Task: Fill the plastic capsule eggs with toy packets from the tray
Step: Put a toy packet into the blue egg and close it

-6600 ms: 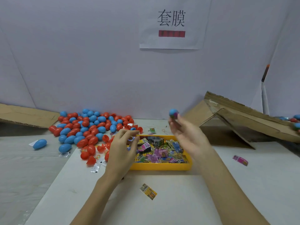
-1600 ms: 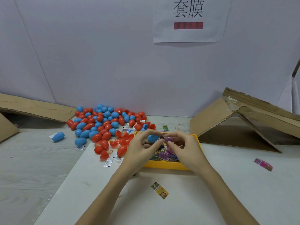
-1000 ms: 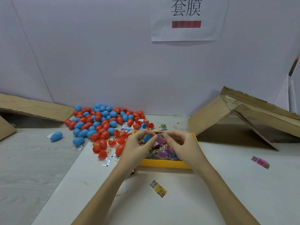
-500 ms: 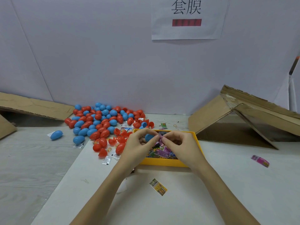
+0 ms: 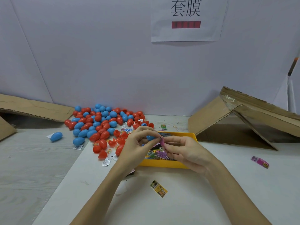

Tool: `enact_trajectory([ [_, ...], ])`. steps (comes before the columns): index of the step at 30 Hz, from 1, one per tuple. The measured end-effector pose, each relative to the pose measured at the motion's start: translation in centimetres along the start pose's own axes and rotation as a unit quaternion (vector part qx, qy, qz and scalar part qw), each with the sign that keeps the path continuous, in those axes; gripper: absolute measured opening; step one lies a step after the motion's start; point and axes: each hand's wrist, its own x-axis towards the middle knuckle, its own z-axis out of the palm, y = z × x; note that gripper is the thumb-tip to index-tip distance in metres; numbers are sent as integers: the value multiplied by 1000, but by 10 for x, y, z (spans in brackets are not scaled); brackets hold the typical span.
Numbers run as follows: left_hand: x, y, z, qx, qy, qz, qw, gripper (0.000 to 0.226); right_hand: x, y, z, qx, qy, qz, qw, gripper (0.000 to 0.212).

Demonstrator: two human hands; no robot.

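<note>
Your left hand (image 5: 138, 147) grips a blue egg half (image 5: 150, 137) at frame centre; your right hand (image 5: 183, 151) pinches a pink packet (image 5: 161, 141) just beside it, above the yellow tray (image 5: 164, 164). Two loose packets lie on the table: one (image 5: 158, 188) lower centre, one (image 5: 259, 161) at right. The egg pile (image 5: 100, 123), seemingly dozens, sits centre left. Bare table spreads below your wrists.
</note>
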Motion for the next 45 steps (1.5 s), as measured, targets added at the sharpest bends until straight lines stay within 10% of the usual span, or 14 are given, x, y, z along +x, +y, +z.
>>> enact_trajectory([
  [27, -3, 0, 6, 124, 56, 61, 989, 22, 1, -2, 1, 97, 12, 19, 995, 31],
  [36, -4, 3, 7, 26, -3, -18, 999, 37, 4, 5, 1, -65, 222, -122, 965, 23],
  [45, -4, 1, 9, 43, -5, -23, 999, 28, 3, 7, 10, -116, 225, -150, 956, 14],
])
